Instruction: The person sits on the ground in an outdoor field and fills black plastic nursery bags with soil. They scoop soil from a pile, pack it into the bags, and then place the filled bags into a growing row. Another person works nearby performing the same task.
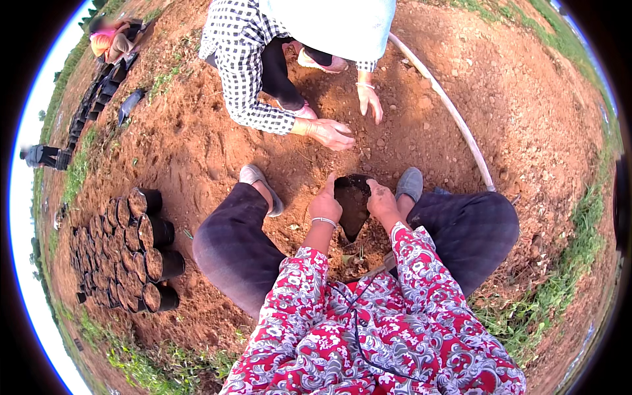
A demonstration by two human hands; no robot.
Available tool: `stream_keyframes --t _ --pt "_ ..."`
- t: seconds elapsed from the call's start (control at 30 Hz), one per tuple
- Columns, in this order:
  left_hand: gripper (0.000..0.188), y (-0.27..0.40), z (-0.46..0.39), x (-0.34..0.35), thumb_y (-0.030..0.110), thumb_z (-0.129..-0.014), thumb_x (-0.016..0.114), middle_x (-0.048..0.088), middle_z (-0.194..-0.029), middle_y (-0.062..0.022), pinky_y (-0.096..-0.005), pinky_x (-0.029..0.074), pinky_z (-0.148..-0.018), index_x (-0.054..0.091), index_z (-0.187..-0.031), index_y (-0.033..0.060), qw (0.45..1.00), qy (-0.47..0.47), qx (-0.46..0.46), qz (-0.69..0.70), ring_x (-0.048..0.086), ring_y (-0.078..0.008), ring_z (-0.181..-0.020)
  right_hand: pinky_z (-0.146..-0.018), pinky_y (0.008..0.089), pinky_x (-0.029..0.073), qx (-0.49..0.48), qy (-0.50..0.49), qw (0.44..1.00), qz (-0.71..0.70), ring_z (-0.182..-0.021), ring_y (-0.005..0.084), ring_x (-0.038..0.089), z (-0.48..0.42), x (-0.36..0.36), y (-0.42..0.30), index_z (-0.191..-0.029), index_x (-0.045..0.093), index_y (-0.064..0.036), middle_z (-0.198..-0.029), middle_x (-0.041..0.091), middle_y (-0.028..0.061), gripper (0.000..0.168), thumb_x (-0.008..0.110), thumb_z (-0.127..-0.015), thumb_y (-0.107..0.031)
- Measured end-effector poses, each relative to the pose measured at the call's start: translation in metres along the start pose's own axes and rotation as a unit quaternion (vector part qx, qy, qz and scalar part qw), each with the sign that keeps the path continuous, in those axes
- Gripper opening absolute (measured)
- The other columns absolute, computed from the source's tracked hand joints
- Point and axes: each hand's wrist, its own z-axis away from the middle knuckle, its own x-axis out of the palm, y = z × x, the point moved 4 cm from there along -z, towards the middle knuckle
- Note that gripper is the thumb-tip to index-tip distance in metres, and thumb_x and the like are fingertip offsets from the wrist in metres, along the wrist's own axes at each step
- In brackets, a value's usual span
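Observation:
Between my feet, a black plastic grow bag (pixel 352 200) stands on reddish soil with its mouth pulled wide and brown soil inside. My left hand (pixel 326 203) grips its left rim, the index finger stretched forward along the edge. My right hand (pixel 382 198) holds the opposite rim, with its index finger pointing up beside the edge. Just beyond the bag, another person's two hands (pixel 332 134) hover low over loose soil (pixel 365 148); whether they hold anything cannot be told.
Many soil-filled black grow bags (pixel 163 264) stand in rows at the left. A long pale pole (pixel 452 108) lies curving to the right of the crouching co-worker (pixel 247 74). Farther off at upper left are more black bags (pixel 101 91) and other people. Grass (pixel 553 296) grows at right.

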Motion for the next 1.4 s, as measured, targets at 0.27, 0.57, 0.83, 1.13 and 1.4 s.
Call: stream_keyframes --t 0.27,0.57,0.83,1.13,1.4 --pt "0.045 -0.021 0.015 0.013 0.030 -0.081 0.055 0.066 -0.106 -0.0161 -0.0419 0.049 -0.083 0.057 -0.120 0.0061 0.972 -0.151 -0.160 -0.081 0.063 -0.0324 -0.098 -0.076 0.0464 0.050 0.060 0.070 0.995 -0.038 -0.090 0.0407 0.062 0.016 -0.009 -0.009 -0.096 0.043 0.001 -0.097 0.061 0.0291 0.027 0.059 -0.079 -0.012" --pt "0.038 -0.026 0.005 0.021 0.034 -0.087 0.047 0.064 -0.107 -0.0190 -0.0432 0.047 -0.088 0.067 -0.100 0.0043 0.979 -0.169 -0.074 -0.083 0.061 -0.0337 -0.102 -0.090 0.0415 0.047 0.070 -0.011 0.994 0.083 -0.106 0.0339 0.059 0.011 0.025 0.019 -0.108 0.061 0.000 -0.113 0.061 0.0206 0.041 0.054 -0.081 -0.030" --pt "0.039 -0.017 -0.016 -0.024 0.035 -0.082 0.046 0.064 -0.095 -0.0245 -0.0480 0.048 -0.082 0.068 -0.089 0.0043 0.997 -0.009 -0.075 0.009 0.062 -0.0404 -0.088 -0.088 0.0415 0.048 0.046 0.062 0.997 0.020 -0.102 0.0344 0.060 -0.023 -0.019 0.006 -0.092 0.065 0.001 -0.103 0.064 0.0216 0.035 0.056 -0.079 -0.031" --pt "0.039 -0.028 -0.019 -0.006 0.035 -0.086 0.043 0.065 -0.099 -0.0207 -0.0457 0.048 -0.083 0.067 -0.095 0.0057 0.991 -0.035 -0.131 -0.016 0.062 -0.0362 -0.094 -0.081 0.0451 0.050 0.027 0.082 0.996 0.009 -0.093 0.0381 0.061 -0.019 0.021 0.006 -0.087 0.064 -0.004 -0.095 0.064 0.0215 0.025 0.060 -0.079 -0.027" --pt "0.036 -0.024 -0.019 -0.022 0.038 -0.085 0.048 0.065 -0.087 -0.0225 -0.0480 0.049 -0.079 0.067 -0.091 0.0073 0.993 0.040 -0.110 0.027 0.063 -0.0390 -0.085 -0.083 0.0456 0.046 0.058 0.113 0.990 -0.058 -0.090 0.0395 0.060 -0.027 0.001 -0.004 -0.077 0.066 0.000 -0.088 0.063 0.0245 0.040 0.052 -0.083 -0.037"
